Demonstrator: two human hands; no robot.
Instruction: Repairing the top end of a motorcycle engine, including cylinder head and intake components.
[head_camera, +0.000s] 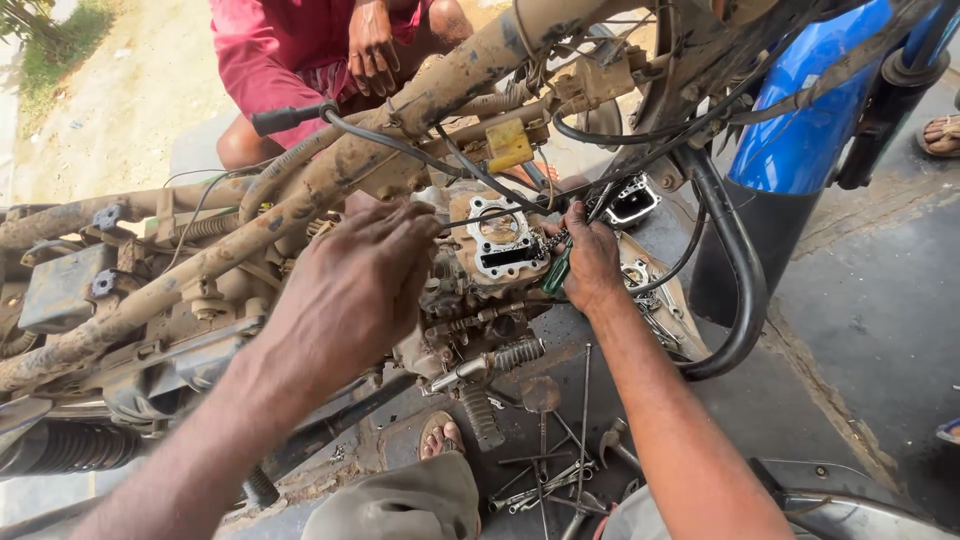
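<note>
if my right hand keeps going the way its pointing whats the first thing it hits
Probably the open engine top with its pale gasket: the right hand points left toward it, holding a green-handled tool. Depth is unclear.

No packages, labels, signs or screens are showing anywhere in this view
</note>
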